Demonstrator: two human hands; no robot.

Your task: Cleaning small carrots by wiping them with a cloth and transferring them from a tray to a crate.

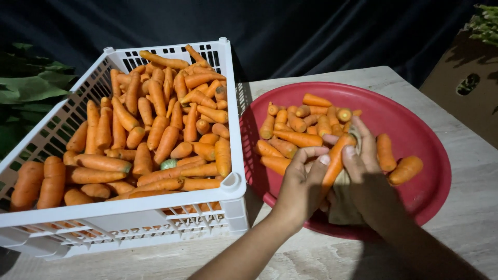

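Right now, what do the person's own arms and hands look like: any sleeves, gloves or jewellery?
Both forearms are bare as far as the frame shows, with no sleeves in view. The left hand and right hand are ungloved, with no rings, watch or bracelets visible. Fingernails look short and unpainted.

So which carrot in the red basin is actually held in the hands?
The long carrot standing slanted between the left hand and right hand, against a cloth; the others lie loose in the red basin.
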